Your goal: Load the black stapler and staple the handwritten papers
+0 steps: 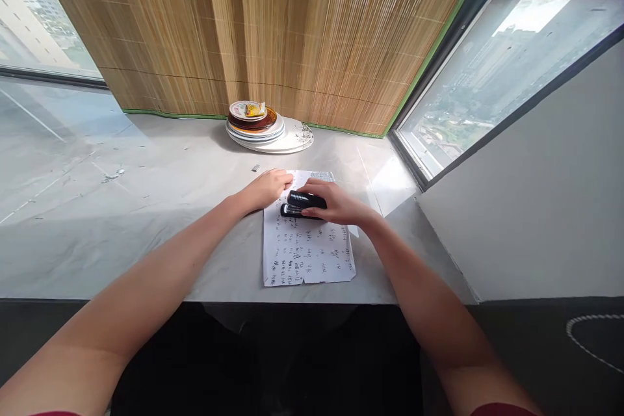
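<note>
A sheet of paper covered in handwriting lies on the grey stone sill in front of me. My right hand is wrapped over a black stapler that rests on the upper part of the sheet. My left hand lies on the paper's top left corner, fingers curled down against it, just beside the stapler's nose.
A stack of plates with a small yellow item on top stands at the back by the bamboo blind. Small bits of debris lie on the sill to the left. A window and a white wall close the right side.
</note>
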A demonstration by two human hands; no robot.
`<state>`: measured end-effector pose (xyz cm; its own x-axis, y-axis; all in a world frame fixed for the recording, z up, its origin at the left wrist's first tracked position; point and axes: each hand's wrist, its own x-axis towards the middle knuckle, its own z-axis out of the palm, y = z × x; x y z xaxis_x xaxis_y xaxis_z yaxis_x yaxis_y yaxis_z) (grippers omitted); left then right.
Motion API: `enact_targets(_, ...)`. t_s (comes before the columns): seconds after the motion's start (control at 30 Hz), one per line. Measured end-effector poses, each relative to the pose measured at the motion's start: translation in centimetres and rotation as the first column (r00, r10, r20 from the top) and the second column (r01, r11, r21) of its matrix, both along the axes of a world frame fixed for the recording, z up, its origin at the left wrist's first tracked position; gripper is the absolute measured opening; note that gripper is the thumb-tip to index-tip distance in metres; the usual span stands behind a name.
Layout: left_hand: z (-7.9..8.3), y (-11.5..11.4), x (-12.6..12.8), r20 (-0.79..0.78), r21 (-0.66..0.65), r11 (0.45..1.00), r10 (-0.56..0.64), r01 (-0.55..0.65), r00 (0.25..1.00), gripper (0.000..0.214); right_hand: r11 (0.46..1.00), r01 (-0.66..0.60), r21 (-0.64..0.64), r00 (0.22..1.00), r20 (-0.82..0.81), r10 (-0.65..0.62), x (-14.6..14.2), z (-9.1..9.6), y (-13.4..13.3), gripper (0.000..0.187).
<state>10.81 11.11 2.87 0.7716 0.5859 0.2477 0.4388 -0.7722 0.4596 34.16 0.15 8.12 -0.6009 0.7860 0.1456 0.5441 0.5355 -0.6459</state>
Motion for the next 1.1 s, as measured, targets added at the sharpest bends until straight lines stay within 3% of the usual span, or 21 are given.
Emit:
enact_targets(0.1, -0.1, 0.3, -0.2, 0.084, -0.073, 0.997, 0.001, 0.005, 0.996, 0.02, 0.985, 0.031, -0.17, 0.991, -0.122, -0.053, 2.1, 0.3, 0.6, 0.049)
enact_targets(0.2, 0.2, 0.4, -0.3, 0.151, -0.163, 0.987, 0.012, 0.013, 0.988, 0.02, 0.925, 0.058, -0.376, 0.959, -0.236, -0.156, 4.5, 0.4, 1.2, 0.034)
enact_targets(0.3, 0.5, 0.3, -0.4, 0.166, -0.258, 0.966, 0.071, -0.027, 0.984, 0.021, 0.769, -0.068, -0.635, 0.966, -0.235, -0.108, 6.1, 0.2, 1.4, 0.033)
enact_targets(0.37, 0.7, 0.3, -0.5, 0.163, -0.329, 0.939, 0.159, -0.098, 0.974, 0.021, 0.684, -0.106, -0.722, 0.971, -0.224, -0.086, 6.6, 0.1, 1.4, 0.029)
enact_targets(0.53, 0.8, 0.1, -0.4, 0.195, -0.392, 0.905, 0.259, -0.167, 0.946, 0.021, 0.571, -0.143, -0.808, 0.978, -0.204, -0.043, 6.7, -0.2, 1.5, 0.065)
enact_targets(0.7, 0.7, 0.2, -0.3, 0.184, -0.38, 0.911, 0.246, -0.162, 0.952, 0.021, 0.446, -0.192, -0.874, 0.978, -0.211, 0.008, 6.5, -0.6, 1.6, 0.07)
enact_targets(0.93, 0.4, 0.4, -0.5, 0.181, -0.403, 0.901, 0.251, -0.161, 0.951, 0.022, 0.395, -0.235, -0.888, 0.968, -0.252, 0.007, 6.8, -1.1, 1.9, 0.064)
enact_targets(1.1, 0.3, 0.7, -0.6, 0.232, -0.501, 0.855, 0.279, -0.131, 0.932, 0.021, 0.351, -0.228, -0.908, 0.971, -0.237, 0.018, 7.1, -1.2, 2.1, 0.063)
